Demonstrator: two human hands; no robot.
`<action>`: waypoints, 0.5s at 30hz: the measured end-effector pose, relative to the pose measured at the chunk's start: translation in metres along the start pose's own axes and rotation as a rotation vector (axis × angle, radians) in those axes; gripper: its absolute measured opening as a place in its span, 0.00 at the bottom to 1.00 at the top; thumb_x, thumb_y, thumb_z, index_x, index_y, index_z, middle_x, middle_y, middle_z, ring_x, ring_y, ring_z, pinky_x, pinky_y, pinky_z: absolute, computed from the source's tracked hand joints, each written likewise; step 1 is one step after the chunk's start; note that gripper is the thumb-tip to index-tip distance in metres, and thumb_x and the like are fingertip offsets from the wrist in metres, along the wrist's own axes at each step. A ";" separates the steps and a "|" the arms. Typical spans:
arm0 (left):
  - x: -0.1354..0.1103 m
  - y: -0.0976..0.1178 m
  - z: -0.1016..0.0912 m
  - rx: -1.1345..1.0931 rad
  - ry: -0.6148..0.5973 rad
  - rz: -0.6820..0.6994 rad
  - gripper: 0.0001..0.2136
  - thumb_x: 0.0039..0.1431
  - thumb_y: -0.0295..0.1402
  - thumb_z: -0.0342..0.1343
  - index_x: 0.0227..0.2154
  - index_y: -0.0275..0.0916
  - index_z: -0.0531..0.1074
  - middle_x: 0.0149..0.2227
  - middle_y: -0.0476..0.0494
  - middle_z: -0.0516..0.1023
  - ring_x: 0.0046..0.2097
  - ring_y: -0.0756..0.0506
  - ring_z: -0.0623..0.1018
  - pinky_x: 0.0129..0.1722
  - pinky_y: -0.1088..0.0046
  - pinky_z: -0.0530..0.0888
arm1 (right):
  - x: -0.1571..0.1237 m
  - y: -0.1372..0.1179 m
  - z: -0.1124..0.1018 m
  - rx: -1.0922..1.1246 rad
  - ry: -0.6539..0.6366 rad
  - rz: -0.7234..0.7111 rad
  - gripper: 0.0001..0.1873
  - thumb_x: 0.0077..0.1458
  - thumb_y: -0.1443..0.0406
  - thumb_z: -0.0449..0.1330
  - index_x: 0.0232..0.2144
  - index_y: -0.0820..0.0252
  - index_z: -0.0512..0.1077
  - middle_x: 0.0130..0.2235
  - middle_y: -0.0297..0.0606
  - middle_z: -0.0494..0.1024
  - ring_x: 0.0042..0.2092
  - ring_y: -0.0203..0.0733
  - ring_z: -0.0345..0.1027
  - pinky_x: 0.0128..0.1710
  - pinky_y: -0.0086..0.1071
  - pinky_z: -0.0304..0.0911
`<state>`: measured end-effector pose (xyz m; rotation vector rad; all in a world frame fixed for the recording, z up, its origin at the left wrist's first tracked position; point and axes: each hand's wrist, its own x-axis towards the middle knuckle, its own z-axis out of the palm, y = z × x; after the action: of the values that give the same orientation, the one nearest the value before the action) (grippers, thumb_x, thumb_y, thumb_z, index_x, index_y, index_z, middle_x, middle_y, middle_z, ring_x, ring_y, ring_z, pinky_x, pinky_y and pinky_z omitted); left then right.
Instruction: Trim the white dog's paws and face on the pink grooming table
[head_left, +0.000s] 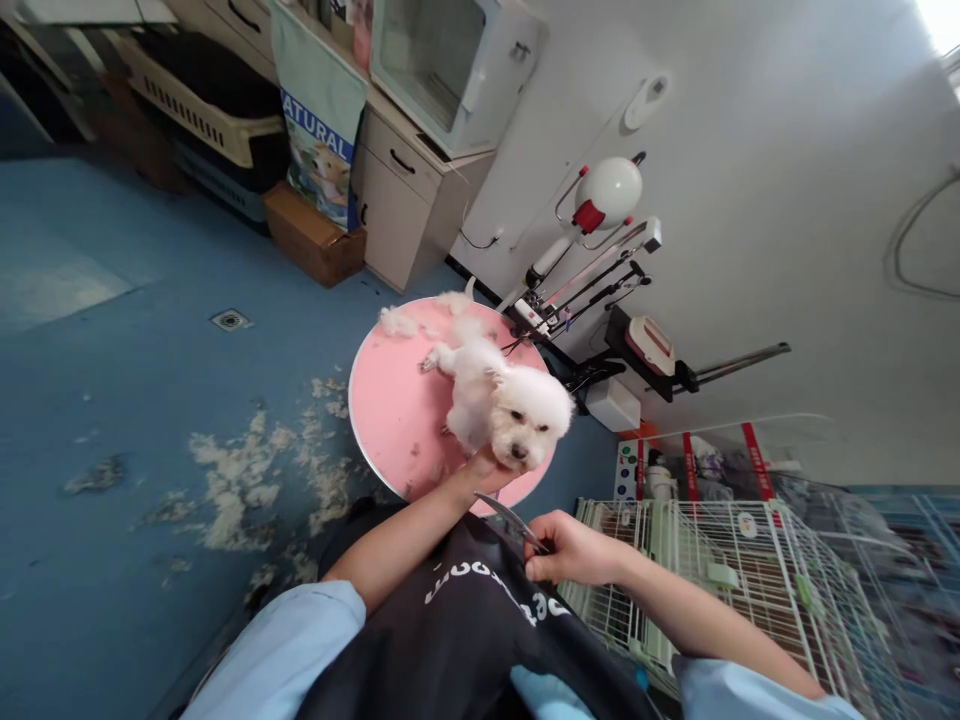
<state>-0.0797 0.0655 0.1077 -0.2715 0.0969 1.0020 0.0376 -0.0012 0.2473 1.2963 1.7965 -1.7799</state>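
Note:
A small white fluffy dog (469, 390) is on a round pink table (382, 420), its head turned towards me. My left hand (489, 468) cups the dog's chin from below, with the fingers partly hidden under its jaw. Just in front of my black apron, my right hand (570, 548) is closed around a pair of curved scissors (510, 515). Their blades point left, below the dog's head and apart from its fur. Tufts of cut white fur (397, 322) lie at the table's far edge.
Clipped fur (240, 480) is scattered on the blue floor at left. A wire cage (697, 530) stands close on the right. Behind the table are a stand with a white dryer (609, 192) and a cabinet (397, 200). A cardboard box (315, 235) sits beside it.

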 end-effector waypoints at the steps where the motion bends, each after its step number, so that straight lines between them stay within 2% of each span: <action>1: 0.001 0.000 0.001 -0.010 -0.002 -0.020 0.08 0.52 0.28 0.60 0.37 0.36 0.73 0.37 0.41 0.78 0.38 0.46 0.76 0.42 0.68 0.73 | 0.001 0.001 0.004 -0.131 0.050 -0.014 0.15 0.49 0.59 0.64 0.21 0.62 0.64 0.19 0.25 0.62 0.22 0.27 0.53 0.22 0.23 0.49; 3: 0.001 -0.001 0.001 -0.028 0.012 -0.055 0.07 0.53 0.27 0.58 0.36 0.37 0.73 0.34 0.43 0.77 0.37 0.46 0.76 0.40 0.69 0.73 | 0.003 0.002 0.009 -0.364 0.118 -0.059 0.16 0.50 0.65 0.60 0.16 0.61 0.58 0.17 0.24 0.56 0.21 0.26 0.47 0.21 0.24 0.44; 5: 0.001 -0.002 0.000 -0.061 0.031 -0.100 0.06 0.53 0.26 0.57 0.36 0.38 0.73 0.31 0.44 0.77 0.35 0.46 0.76 0.38 0.69 0.73 | 0.006 0.001 0.010 -0.521 0.166 -0.089 0.16 0.50 0.69 0.56 0.15 0.61 0.56 0.17 0.24 0.53 0.21 0.27 0.44 0.22 0.25 0.43; 8: 0.001 -0.002 -0.004 -0.127 0.058 -0.142 0.03 0.55 0.27 0.54 0.33 0.37 0.72 0.29 0.44 0.76 0.33 0.45 0.76 0.35 0.68 0.72 | 0.009 -0.003 0.005 -0.712 0.180 -0.122 0.11 0.52 0.69 0.52 0.19 0.61 0.61 0.22 0.30 0.63 0.25 0.30 0.53 0.28 0.26 0.51; 11: 0.000 -0.001 -0.005 -0.144 0.065 -0.147 0.05 0.57 0.29 0.51 0.30 0.36 0.71 0.30 0.43 0.77 0.33 0.45 0.76 0.32 0.68 0.71 | 0.008 -0.006 -0.008 -0.796 0.077 -0.034 0.08 0.55 0.68 0.49 0.26 0.62 0.66 0.28 0.38 0.71 0.29 0.35 0.61 0.32 0.29 0.56; 13: 0.001 0.000 -0.004 -0.151 0.054 -0.149 0.05 0.58 0.30 0.51 0.31 0.36 0.71 0.31 0.42 0.78 0.34 0.44 0.77 0.34 0.66 0.72 | 0.005 -0.006 -0.018 -0.685 -0.038 0.067 0.06 0.55 0.69 0.50 0.31 0.62 0.67 0.28 0.37 0.73 0.29 0.35 0.63 0.31 0.29 0.57; 15: 0.002 0.000 -0.003 -0.160 0.041 -0.137 0.05 0.57 0.31 0.52 0.32 0.37 0.71 0.33 0.41 0.78 0.36 0.43 0.77 0.37 0.64 0.73 | 0.002 -0.004 -0.030 -0.484 -0.211 0.118 0.07 0.49 0.70 0.54 0.34 0.62 0.66 0.29 0.34 0.73 0.29 0.35 0.65 0.30 0.27 0.58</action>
<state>-0.0789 0.0665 0.1047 -0.4398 0.0345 0.8691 0.0449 0.0272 0.2540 0.9590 1.8331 -1.2563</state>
